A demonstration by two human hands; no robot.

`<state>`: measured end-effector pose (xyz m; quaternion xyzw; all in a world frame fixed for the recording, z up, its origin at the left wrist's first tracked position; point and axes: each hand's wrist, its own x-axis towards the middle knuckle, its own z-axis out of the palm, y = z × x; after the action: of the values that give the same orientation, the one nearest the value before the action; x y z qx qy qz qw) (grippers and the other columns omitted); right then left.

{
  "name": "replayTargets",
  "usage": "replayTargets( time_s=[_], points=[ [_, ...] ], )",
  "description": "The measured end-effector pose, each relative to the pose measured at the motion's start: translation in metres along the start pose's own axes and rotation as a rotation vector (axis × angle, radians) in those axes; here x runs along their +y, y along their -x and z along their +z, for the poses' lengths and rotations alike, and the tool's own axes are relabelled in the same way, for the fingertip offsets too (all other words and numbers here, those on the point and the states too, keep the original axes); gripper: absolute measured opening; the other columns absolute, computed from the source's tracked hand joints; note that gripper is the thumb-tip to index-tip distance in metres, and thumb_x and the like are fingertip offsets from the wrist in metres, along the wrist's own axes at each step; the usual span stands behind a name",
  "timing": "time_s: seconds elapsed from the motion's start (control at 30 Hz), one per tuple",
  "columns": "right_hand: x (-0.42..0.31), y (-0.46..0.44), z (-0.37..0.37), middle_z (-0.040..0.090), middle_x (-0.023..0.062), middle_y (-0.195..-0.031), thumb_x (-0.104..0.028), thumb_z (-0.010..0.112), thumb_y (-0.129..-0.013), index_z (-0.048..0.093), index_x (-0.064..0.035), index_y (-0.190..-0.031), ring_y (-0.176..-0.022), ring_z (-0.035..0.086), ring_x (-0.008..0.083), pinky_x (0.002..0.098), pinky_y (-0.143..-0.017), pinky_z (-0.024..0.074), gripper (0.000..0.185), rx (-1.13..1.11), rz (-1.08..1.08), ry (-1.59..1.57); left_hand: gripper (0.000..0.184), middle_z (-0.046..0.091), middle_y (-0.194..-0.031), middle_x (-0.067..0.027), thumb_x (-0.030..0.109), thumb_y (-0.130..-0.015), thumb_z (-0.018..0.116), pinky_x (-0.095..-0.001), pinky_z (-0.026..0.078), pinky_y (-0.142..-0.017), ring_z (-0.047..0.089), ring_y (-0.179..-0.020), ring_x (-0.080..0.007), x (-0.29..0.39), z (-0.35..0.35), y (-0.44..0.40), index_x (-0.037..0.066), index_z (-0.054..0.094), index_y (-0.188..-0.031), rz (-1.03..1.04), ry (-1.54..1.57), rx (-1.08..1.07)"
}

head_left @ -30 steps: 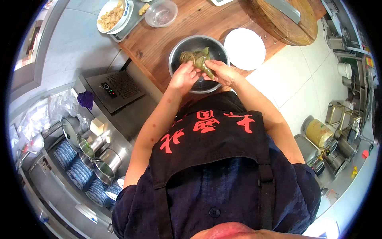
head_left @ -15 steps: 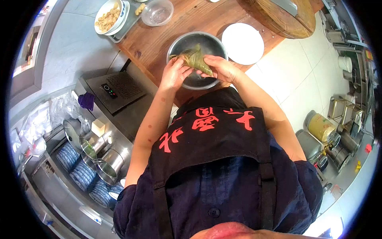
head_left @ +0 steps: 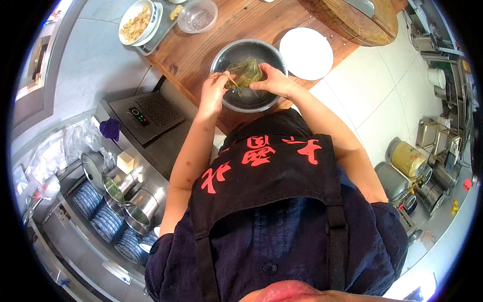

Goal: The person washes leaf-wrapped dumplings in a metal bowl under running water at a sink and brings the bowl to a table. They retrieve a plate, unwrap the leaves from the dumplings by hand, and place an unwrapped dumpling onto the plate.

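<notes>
A green leaf-wrapped zongzi [head_left: 249, 74] is over the metal bowl [head_left: 251, 105], near the front edge of the wooden table. My right hand [head_left: 273, 81] grips it from the right, thumb and fingers on opposite sides of the leaves. My left hand [head_left: 215, 89] is closed at the other end, pinching a thin pale strip [head_left: 230, 78] that runs to the bundle. Some leaf edges look loose around the left fingers. The bottom of the bowl is partly hidden beneath the leaves.
A white plate [head_left: 307, 54] lies right of the bowl. Behind stand a clear plastic bowl [head_left: 197, 17], a bowl of pale brown pieces [head_left: 136, 26] and a round chopping block [head_left: 359, 20] with a cleaver [head_left: 363, 6]. A dark appliance [head_left: 151, 118] is on the left.
The zongzi has gone from a pointed, raised shape to a looser bundle lower over the bowl. My right hand has turned over its top, and my left now pinches a strip.
</notes>
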<state>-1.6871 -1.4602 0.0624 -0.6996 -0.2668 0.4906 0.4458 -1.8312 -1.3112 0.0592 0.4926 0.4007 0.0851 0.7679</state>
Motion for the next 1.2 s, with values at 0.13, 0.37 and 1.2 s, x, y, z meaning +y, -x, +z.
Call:
replayTargets(
  time_s=[0.13,0.37,1.2],
  points=[
    [0.006,-0.001,-0.006,0.056,0.0169,-0.112,-0.023,0.073,-0.074,0.044,0.0038,-0.121,-0.107,0.052,0.0224,0.0307,-0.092,0.0393,0.061,-0.009,0.047,0.041,0.017,0.06,-0.092,-0.0108,0.016,-0.089,0.052,-0.0317,0.048,-0.076,0.058,-0.084,-0.0178,0.002,-0.008,-0.004,0.001,0.053,-0.096,-0.01,-0.002,-0.005],
    [0.011,0.001,-0.011,0.057,0.0114,-0.109,-0.022,0.072,-0.076,0.044,0.004,-0.121,-0.102,0.052,0.0178,0.029,-0.09,0.04,0.058,-0.163,0.04,-0.058,0.027,0.062,-0.098,-0.0093,0.022,-0.089,0.054,-0.0342,0.044,-0.084,0.058,-0.095,-0.0226,0.023,-0.012,-0.009,0.003,0.052,-0.108,-0.068,0.526,-0.206],
    [-0.022,-0.001,0.004,0.058,0.0054,-0.096,-0.015,0.055,-0.088,0.052,-0.0026,-0.103,-0.088,0.055,0.0154,0.0298,-0.074,0.0481,0.02,0.011,0.036,-0.597,0.046,0.061,-0.102,-0.0055,0.046,-0.095,0.034,-0.0239,0.046,-0.061,0.058,-0.076,-0.0137,0.003,0.005,0.024,0.009,0.049,-0.118,-0.268,0.212,-0.314]
  ],
)
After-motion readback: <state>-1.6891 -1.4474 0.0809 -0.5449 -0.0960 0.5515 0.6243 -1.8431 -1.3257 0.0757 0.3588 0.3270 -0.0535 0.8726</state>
